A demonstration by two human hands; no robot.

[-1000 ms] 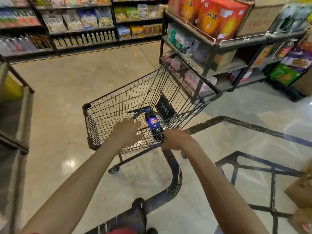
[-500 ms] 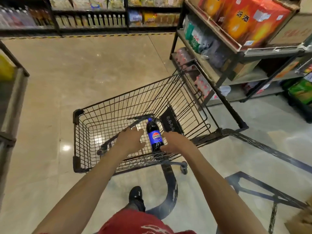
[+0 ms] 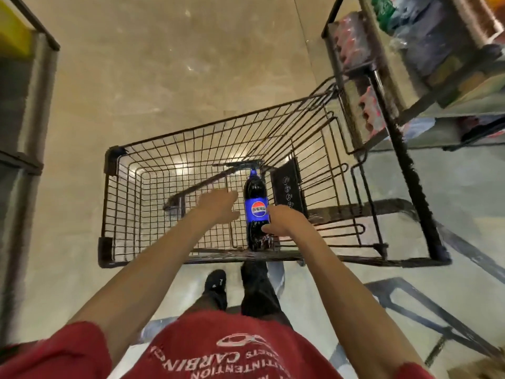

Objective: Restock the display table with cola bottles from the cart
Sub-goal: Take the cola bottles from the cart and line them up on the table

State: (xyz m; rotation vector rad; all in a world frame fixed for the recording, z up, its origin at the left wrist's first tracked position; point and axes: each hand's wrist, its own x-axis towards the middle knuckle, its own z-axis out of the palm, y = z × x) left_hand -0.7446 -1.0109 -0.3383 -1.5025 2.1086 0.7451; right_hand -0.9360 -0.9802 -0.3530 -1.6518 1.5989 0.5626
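A wire cart (image 3: 142, 187) stands on the pale floor (image 3: 164, 77), seen from above, with both bare arms reaching down into its basket. One cola bottle (image 3: 256, 212) lies on the basket bottom near the rim closest to the person, its blue cap pointing to 12 o'clock and its blue label facing up. The right hand (image 3: 284, 221) is at the bottle's 3 o'clock side, fingers curled against the label and lower body, touching it; whether they close fully around it cannot be told. The left hand (image 3: 218, 205) is at the bottle's 9 o'clock side, just beside it, fingers spread and loose, with a small gap showing between them and the bottle. A dark sign plate (image 3: 287, 187) hangs on the cart wall at 2 o'clock from the bottle. A shelf rack (image 3: 382, 110) with packaged goods stands at 1 o'clock beyond the cart. At 6 o'clock are a red shirt (image 3: 232, 348) and a black shoe (image 3: 216, 283)
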